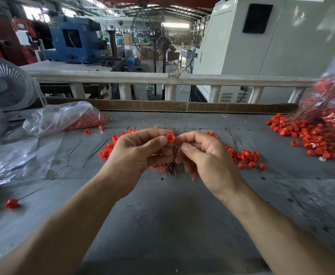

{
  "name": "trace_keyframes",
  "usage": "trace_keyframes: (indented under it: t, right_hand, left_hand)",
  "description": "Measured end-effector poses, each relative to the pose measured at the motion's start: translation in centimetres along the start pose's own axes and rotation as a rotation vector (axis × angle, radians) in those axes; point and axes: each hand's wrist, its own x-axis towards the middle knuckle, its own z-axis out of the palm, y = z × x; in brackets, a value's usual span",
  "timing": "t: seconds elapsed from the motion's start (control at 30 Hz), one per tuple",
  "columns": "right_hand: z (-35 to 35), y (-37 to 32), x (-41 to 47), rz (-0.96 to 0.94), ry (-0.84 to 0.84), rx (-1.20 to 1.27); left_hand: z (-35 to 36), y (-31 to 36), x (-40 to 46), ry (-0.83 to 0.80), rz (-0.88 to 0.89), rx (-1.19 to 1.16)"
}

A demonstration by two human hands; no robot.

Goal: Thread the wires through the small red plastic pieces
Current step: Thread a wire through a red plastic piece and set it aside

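Left hand [136,149] pinches a small red plastic cap [170,138] above the middle of the grey counter [162,215]; right hand [206,153] is pinched closed right beside it, presumably on a thin wire, though I cannot tell. Threading underway, I'd say; next the tip must find the cap's hole.

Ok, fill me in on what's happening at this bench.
A person is threading wires through small red plastic pieces. The left hand pinches one red piece at its fingertips, over a bundle of coppery wires. The right hand, fingers curled, meets it there. Loose red pieces lie on the grey table.
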Motion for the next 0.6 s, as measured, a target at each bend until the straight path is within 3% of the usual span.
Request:
trace_keyframes:
  t: [0.47, 0.53, 0.6]
  right_hand:
    - [0.3, -0.4, 0.1, 0.128, -0.106, 0.009]
    - [-0.3, -0.4, 0.3, 0.135, -0.099, -0.067]
    - [-1.5, 0.0, 0.9, 0.107, 0.028, -0.28]
  left_hand:
    - [-0.1, 0.0, 0.2, 0.006, -0.035, -0.044]
    - [0.0, -0.1, 0.2, 0.019, -0.036, -0.059]
    - [0.0, 0.0, 0.2, 0.031, -0.033, -0.058]
